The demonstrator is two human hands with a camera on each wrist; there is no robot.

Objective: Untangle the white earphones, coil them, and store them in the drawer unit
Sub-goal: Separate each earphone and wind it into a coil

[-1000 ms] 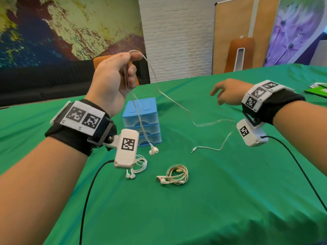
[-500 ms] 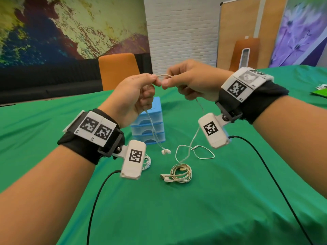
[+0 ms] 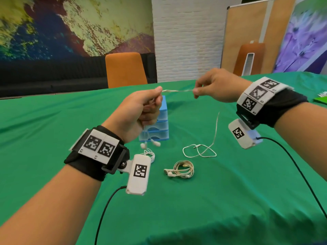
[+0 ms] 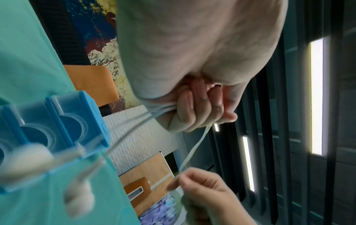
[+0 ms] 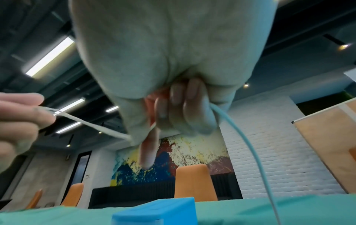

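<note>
Both hands hold the white earphones (image 3: 177, 91) above the green table, with a short stretch of cable pulled taut between them. My left hand (image 3: 141, 110) grips the cable in a fist (image 4: 194, 109); the two earbuds (image 3: 155, 143) dangle below it in front of the blue drawer unit (image 3: 161, 121). My right hand (image 3: 212, 87) pinches the cable between thumb and forefinger (image 5: 134, 137). From it the rest of the cable hangs down (image 5: 250, 144) and ends in a loose loop with the plug (image 3: 200, 151) on the cloth.
A coiled beige earphone set (image 3: 182, 169) lies on the green tablecloth (image 3: 230, 200) in front of me. Another white coiled set (image 3: 149, 154) sits partly hidden behind my left wrist camera. An orange chair (image 3: 125, 69) stands behind the table. Black wrist cables trail toward me.
A second ago my hands were far apart; they met at the cable. Since then my right hand has slid rightward along it, opening a taut stretch between the hands.
</note>
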